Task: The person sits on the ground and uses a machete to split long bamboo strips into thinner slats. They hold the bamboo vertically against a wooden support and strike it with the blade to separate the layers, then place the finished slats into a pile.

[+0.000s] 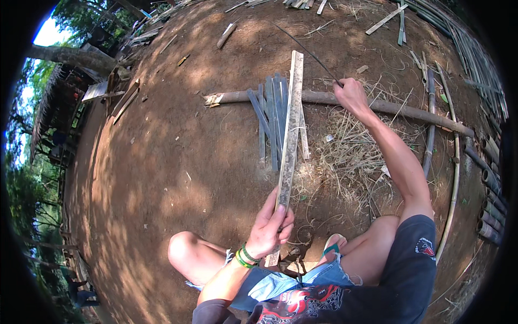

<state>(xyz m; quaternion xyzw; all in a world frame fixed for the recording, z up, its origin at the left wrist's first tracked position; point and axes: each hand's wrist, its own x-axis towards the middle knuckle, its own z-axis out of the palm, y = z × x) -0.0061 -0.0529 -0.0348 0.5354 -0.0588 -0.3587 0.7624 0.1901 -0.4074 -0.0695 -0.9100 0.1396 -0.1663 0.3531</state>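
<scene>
The left forearm [229, 281] comes up from the lower edge, angled forward and to the right, its wrist nearly straight. The left hand [267, 224] is closed in front of the body, thumb uppermost and pointing forward, fingers curled round from beneath. The right arm [399, 162] reaches much farther out, only slightly bent at the elbow, the forearm slanting inward. The right hand [352, 96] forms a fist with its back turned upward. Both knees are bent and spread apart.
</scene>
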